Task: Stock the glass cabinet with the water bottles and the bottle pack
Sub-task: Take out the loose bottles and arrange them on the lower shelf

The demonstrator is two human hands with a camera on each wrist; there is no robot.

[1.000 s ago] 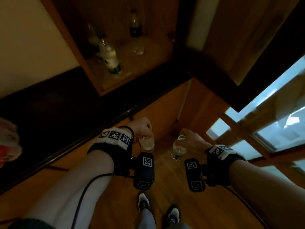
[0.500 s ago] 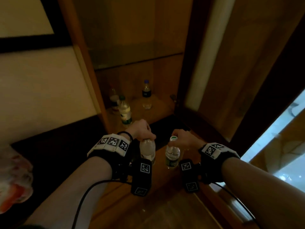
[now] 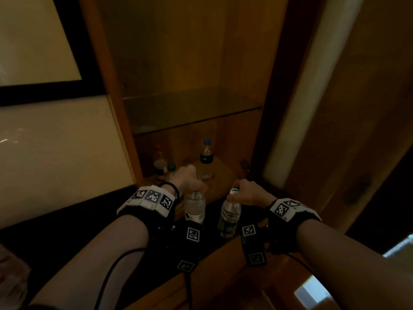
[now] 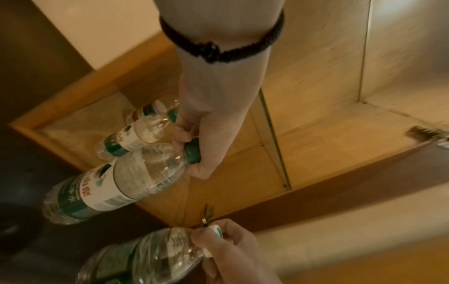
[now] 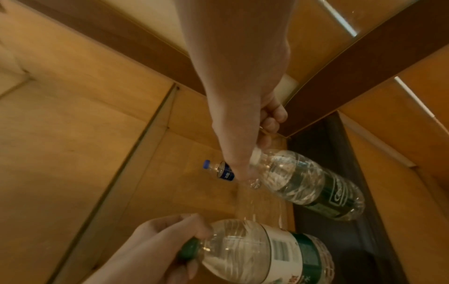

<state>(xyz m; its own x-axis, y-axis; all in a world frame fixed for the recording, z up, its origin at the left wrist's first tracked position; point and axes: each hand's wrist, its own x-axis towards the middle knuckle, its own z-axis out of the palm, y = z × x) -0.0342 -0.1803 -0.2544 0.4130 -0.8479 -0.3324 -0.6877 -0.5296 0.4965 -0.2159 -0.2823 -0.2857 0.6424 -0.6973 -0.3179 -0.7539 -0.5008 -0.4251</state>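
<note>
Both forearms reach forward side by side toward the open cabinet (image 3: 125, 90), wrists level, each hand carrying a bottle by its top so the body hangs down. The left hand (image 3: 190, 179) curls its fingers and thumb round the green cap of the left bottle (image 3: 194, 205), which has a white-and-green label. The right hand (image 3: 245, 193) pinches the white-and-green cap of the right bottle (image 3: 229, 217), whose label is dark green. The two bottles hang near each other, apart, over the dark ledge (image 3: 67, 218) at the cabinet's near edge, just short of the bottom shelf.

On that wooden shelf a blue-capped bottle (image 3: 206, 158) stands upright toward the far middle, and a red-capped bottle (image 3: 159, 162) stands far left with a green cap (image 3: 171, 167) just right of it, half hidden behind the left hand. A glass shelf (image 3: 192, 108) spans the cabinet above them.

The left wrist view shows what the head view hides: the green-capped bottle (image 4: 136, 137) on the shelf in full, with another behind it, probably the red-capped one though its cap is out of sight. The right wrist view shows the right hand's (image 5: 255, 134) fingers folded at the neck, and the blue-capped bottle (image 5: 218, 170) beyond.
</note>
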